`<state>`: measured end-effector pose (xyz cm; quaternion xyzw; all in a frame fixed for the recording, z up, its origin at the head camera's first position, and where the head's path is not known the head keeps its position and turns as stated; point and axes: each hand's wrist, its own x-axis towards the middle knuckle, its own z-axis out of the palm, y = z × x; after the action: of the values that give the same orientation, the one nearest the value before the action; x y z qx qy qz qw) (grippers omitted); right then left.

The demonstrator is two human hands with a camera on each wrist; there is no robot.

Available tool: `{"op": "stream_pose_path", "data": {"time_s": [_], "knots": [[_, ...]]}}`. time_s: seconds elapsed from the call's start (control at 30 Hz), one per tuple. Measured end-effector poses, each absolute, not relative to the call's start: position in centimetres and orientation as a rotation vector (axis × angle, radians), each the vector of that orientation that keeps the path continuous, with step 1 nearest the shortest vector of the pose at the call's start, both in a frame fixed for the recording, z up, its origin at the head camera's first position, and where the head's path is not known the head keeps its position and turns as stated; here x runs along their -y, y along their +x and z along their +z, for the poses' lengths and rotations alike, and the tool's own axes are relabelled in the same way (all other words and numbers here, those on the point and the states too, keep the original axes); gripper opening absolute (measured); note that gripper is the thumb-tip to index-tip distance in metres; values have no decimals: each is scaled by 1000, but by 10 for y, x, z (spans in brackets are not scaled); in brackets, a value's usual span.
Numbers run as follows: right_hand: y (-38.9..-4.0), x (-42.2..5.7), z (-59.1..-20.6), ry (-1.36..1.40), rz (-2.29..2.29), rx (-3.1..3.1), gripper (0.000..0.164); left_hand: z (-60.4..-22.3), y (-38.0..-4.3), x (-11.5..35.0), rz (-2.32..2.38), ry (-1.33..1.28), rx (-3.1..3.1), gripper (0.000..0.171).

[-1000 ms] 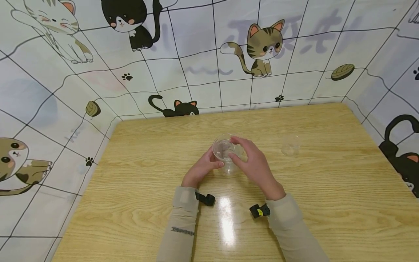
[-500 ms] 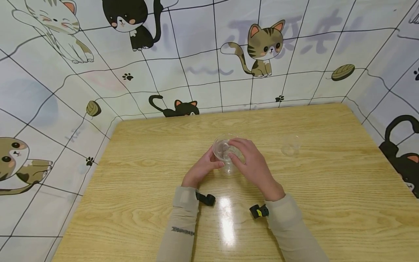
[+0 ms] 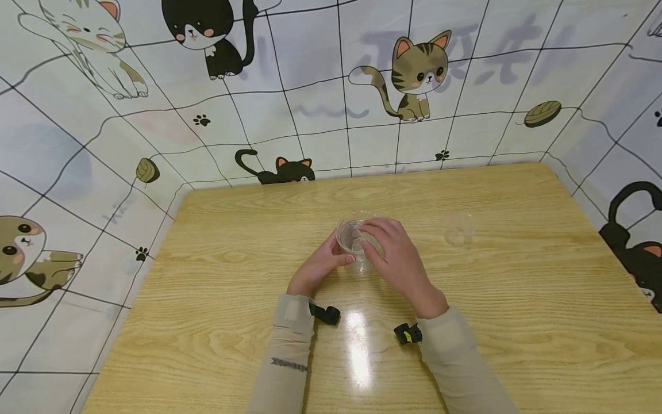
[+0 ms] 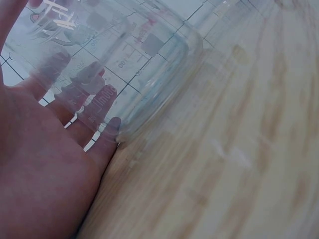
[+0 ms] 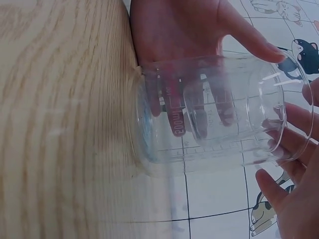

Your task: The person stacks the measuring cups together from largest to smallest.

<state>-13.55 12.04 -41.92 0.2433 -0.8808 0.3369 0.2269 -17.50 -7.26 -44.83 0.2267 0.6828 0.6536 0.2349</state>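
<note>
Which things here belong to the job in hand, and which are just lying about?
Job in hand:
large clear beaker, gripped by the left hand
smaller clear vessel inside it, apparently pinched by the right hand

Seemingly not in use now:
clear cup, apart, on the table
cat-print backdrop

Clear measuring beaker (image 5: 167,132): graduated, mL figures on wall, bluish tint at base. Upright on table (image 3: 222,322), left hand (image 3: 319,265) round its side. Smaller clear cup (image 5: 219,112) nested inside, its bottom above the beaker's base; right hand (image 3: 400,261) pinches it at the mouth.
</note>
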Motion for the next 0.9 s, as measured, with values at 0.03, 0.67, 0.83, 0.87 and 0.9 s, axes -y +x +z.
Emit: {"op": "stream_pose_path", "data": {"time_s": [0.03, 0.67, 0.83, 0.87, 0.9], "knots": [[-135, -121, -419, 671, 924, 2429, 32, -448, -175, 72, 1790, 622, -1878, 76], [-131, -119, -414, 573, 879, 2541, 46, -450, -177, 73, 1796, 614, -1865, 78], [-130, -119, -413, 567, 883, 2541, 47, -458, -180, 73, 1795, 599, -1877, 78], [-130, -119, -413, 562, 885, 2544, 47, -460, -181, 73, 1797, 599, -1875, 78], [-130, -119, -413, 558, 885, 2547, 46, -461, -181, 73, 1802, 601, -1869, 78]]}}
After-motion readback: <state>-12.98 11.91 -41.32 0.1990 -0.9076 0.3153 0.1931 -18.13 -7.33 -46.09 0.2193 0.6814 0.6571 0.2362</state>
